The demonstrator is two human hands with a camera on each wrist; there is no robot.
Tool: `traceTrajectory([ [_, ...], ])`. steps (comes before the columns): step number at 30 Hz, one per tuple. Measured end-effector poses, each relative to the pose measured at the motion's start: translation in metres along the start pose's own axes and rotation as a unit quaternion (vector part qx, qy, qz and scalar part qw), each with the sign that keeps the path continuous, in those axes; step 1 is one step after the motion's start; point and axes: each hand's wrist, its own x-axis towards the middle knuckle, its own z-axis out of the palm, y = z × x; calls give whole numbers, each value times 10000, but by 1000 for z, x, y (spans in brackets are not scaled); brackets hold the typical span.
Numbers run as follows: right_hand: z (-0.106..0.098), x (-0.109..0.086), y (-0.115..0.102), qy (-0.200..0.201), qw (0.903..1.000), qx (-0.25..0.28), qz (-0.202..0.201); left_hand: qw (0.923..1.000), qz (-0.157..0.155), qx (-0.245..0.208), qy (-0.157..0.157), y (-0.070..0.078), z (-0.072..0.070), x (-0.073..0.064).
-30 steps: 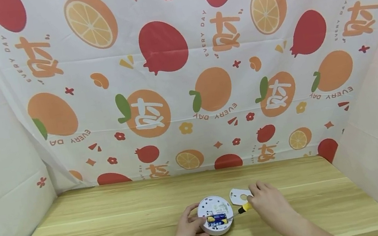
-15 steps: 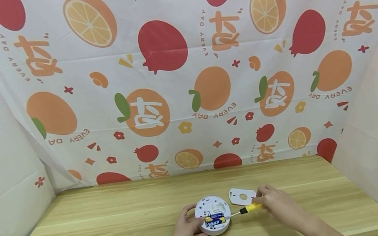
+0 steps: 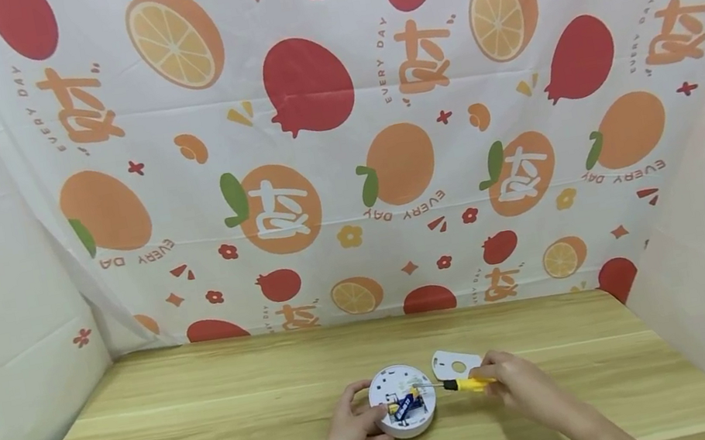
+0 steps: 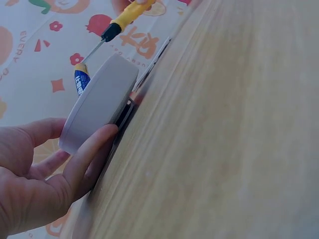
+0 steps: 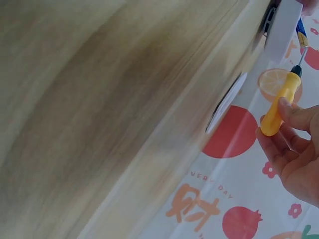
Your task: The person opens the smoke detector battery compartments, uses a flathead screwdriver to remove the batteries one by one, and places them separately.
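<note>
My left hand [image 3: 352, 426] grips the side of a white round battery-powered device [image 3: 391, 381], thumb at its upper edge and fingers beneath. Two blue-and-yellow batteries lie in its compartment. One battery [image 4: 80, 81] is tipped up, its yellow end standing out above the face in the left wrist view. In my right hand [image 3: 519, 385] is a yellow-handled screwdriver [image 5: 282, 102], held by the handle between thumb and fingers. Its thin metal shaft reaches left over the device, tip right at the raised battery's end.
A white plate [image 3: 445, 364] with a round hole lies on the wooden table [image 3: 234, 430], just behind the screwdriver. Fruit-printed cloth [image 3: 331, 176] hangs along the table's back edge, and pale cloth walls stand at both sides.
Earlier both batteries lay side by side in the compartment; now one is tilted up and turned diagonally. The screwdriver tip has moved up from the compartment's edge, and my right hand has shifted slightly right.
</note>
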Motion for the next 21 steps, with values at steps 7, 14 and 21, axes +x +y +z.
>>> traceTrajectory([
  [7, -2, -3, 3, 82, 9998, -187, 37, 10000, 53, -28, -4, -1, 1, 1],
  [14, -6, -7, 5, 76, 9994, -344, 14, 10000, 68, 16, 43, 2, 3, 1],
  [21, -7, -9, 6, 33, 9991, -392, 186, 10000, 51, 2, 41, 1, 6, 1],
])
